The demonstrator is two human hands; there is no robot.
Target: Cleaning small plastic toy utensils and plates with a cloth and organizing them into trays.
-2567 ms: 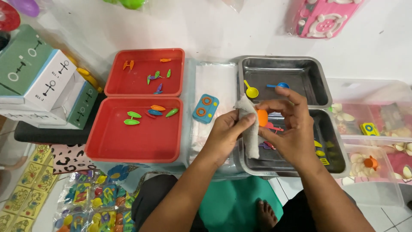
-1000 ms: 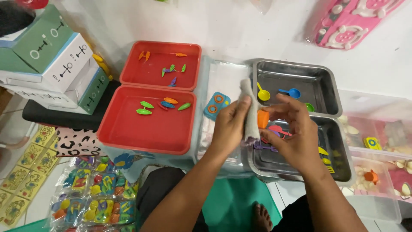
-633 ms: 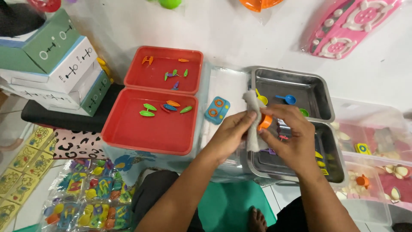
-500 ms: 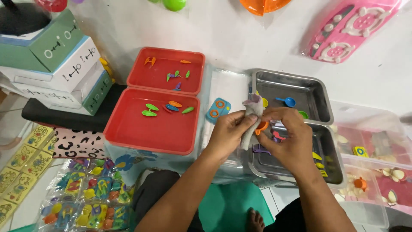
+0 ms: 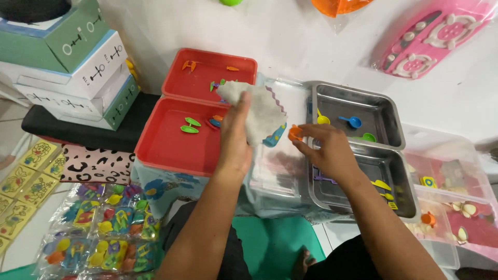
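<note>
Two hands are at work near the middle of the frame, and both are mine. My left hand (image 5: 234, 140) is closed around a crumpled grey-white cloth (image 5: 257, 111), which sticks up from my fingers and hangs over the seam between the red trays and the clear plastic sheet (image 5: 282, 166). My right hand (image 5: 327, 150), just right of centre, pinches a small orange piece (image 5: 295, 133) between thumb and forefinger; the piece sits just beside the cloth's lower right corner, not quite touching it as far as I can tell. A blue piece (image 5: 274, 139) peeks out beneath the cloth. Left of my hands lie two red trays: the nearer tray (image 5: 163, 150) holds two green leaf-shaped pieces (image 5: 190, 125), the farther tray (image 5: 207, 72) a few small orange and green bits. Right of my hands are two metal trays, one above the other in the frame; the upper metal tray (image 5: 386, 122) holds a blue spoon (image 5: 350, 121), a yellow one and a green piece, while the lower metal tray (image 5: 399, 192) holds small yellow and purple pieces. Stacked boxes (image 5: 78, 62) fill the upper left, and packets of coloured toys (image 5: 98, 236) lie in the lower left.
</note>
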